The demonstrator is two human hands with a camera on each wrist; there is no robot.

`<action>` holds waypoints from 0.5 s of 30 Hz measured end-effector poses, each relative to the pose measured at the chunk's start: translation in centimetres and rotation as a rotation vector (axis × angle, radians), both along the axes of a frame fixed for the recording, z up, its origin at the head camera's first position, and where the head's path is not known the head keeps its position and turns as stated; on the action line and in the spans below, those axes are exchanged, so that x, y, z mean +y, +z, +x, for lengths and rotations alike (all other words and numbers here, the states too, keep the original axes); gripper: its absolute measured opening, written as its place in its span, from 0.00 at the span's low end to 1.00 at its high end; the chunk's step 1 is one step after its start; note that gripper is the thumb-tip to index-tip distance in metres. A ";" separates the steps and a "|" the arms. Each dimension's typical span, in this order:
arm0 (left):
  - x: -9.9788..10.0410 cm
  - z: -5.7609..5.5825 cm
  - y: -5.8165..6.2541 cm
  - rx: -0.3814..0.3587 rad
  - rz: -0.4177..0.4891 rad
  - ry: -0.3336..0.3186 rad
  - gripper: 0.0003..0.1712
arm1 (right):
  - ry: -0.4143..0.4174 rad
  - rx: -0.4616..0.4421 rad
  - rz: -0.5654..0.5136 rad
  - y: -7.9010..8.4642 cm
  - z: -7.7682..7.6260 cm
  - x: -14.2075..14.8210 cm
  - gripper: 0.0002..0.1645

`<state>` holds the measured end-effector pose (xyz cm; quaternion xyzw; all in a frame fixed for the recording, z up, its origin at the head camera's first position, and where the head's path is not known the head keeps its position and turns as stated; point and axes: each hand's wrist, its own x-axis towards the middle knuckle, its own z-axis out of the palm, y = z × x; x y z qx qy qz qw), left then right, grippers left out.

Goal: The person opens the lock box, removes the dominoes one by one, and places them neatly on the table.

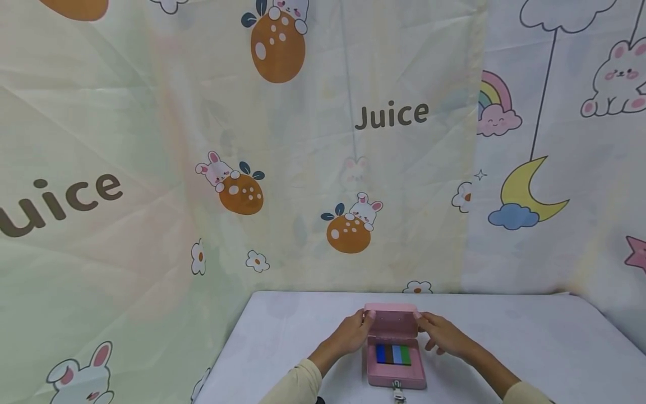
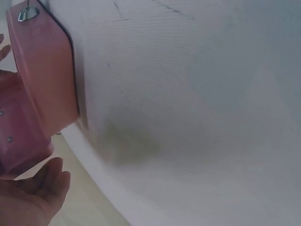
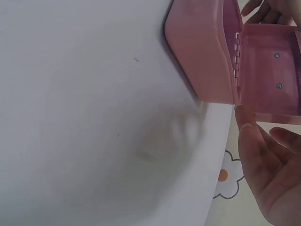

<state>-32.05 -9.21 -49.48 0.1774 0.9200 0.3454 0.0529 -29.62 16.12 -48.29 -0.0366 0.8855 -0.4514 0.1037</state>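
A pink hinged box [image 1: 396,375] rests on the white table with its lid [image 1: 393,321] raised. Inside lies a row of coloured bars [image 1: 393,354], with blue, brown, light blue and green showing. A silver latch [image 1: 397,390] hangs at the box's front. My left hand [image 1: 348,335] holds the lid's left side, the thumb over its front edge. Along the lid's right side, my right hand [image 1: 446,335] touches the edge, its lower fingers loose beside the box. Rivets [image 3: 279,85] and the hinge [image 3: 237,61] show in the right wrist view.
The white table [image 1: 504,336] extends on both sides of the box. Behind it hangs a printed curtain [image 1: 303,140] with rabbits, oranges and the word Juice.
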 end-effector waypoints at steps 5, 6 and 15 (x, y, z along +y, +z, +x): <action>-0.4 0.0 -0.7 -0.009 -0.015 0.010 0.48 | -0.010 0.045 0.015 -0.5 0.4 0.4 0.37; -0.5 -0.1 -0.8 -0.017 -0.019 0.015 0.49 | -0.011 0.055 0.022 -0.6 0.5 0.5 0.36; -1.3 0.6 -1.4 -0.006 -0.030 -0.017 0.47 | -0.044 0.129 0.132 -1.9 1.3 1.0 0.33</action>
